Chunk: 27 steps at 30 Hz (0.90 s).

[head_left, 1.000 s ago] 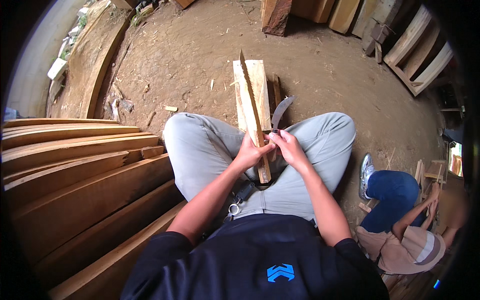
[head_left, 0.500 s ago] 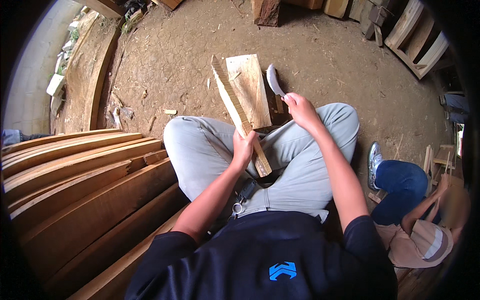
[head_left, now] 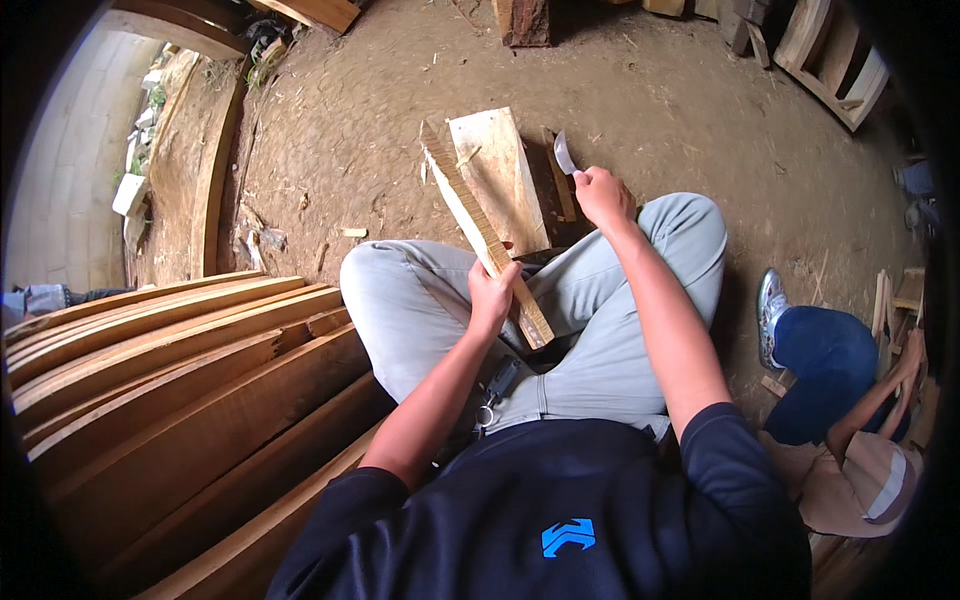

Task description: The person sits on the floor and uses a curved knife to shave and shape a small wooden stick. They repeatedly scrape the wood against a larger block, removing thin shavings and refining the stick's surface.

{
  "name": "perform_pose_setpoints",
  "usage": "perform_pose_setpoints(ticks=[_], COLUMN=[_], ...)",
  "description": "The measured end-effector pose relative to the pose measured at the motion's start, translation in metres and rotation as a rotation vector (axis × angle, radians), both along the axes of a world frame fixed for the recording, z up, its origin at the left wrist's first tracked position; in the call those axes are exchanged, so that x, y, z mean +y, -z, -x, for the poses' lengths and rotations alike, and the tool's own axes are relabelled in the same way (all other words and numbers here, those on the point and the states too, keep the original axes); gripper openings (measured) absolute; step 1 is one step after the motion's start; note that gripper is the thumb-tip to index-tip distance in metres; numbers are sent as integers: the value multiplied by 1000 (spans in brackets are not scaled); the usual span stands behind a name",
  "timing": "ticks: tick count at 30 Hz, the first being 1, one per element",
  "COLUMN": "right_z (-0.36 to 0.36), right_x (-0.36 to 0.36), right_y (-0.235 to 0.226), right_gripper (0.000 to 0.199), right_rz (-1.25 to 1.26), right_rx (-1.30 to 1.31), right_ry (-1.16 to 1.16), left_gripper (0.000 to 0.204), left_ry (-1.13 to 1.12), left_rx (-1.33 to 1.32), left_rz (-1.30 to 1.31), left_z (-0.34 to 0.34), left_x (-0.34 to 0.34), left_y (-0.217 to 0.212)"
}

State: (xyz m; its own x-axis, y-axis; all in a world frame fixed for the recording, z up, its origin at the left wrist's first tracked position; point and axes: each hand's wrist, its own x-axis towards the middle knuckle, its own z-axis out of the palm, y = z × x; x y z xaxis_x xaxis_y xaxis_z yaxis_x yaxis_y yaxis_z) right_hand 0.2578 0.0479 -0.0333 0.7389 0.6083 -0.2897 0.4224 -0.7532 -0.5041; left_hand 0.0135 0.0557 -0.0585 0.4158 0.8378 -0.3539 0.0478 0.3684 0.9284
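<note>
I sit on the ground with my knees in grey trousers. My left hand grips a long narrow wooden strip near its lower end; the strip slants up and to the left over a flat wooden board lying on the dirt. My right hand is raised over my right knee and holds a knife with a curved blade, the blade pointing up, apart from the strip.
Long wooden planks are stacked at my left. Another person in blue trousers and a cap sits at the right. Wooden frames and a block stand at the far edge of the dirt floor.
My right hand has let go of the strip, lifted the knife up and to the right. My left hand has tilted the strip's top to the left.
</note>
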Motion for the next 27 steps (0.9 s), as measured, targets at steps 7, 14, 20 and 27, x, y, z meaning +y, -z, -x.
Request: perform_pose_setpoints(ticks=[7,14,20,27], right_z=[4,16,11,-7], right_x=[0,-5,3,2], right_y=[4,-4,7,2], right_gripper=[29,26,22,24], right_rz=[-334,-450,-529,-654], right_rx=[-138,-124,165,-131], right_ry=[-82,-396,-169,54], left_gripper=[30,32,34,33], left_ry=[114,-145,-240,-233], left_rx=[141,-28,-1,-12], left_rz=[-135,-209,-171,-232], left_z=[-4,1,5,4], left_x=[-2,1,5,3], left_y=[-11,-6,-2,-1])
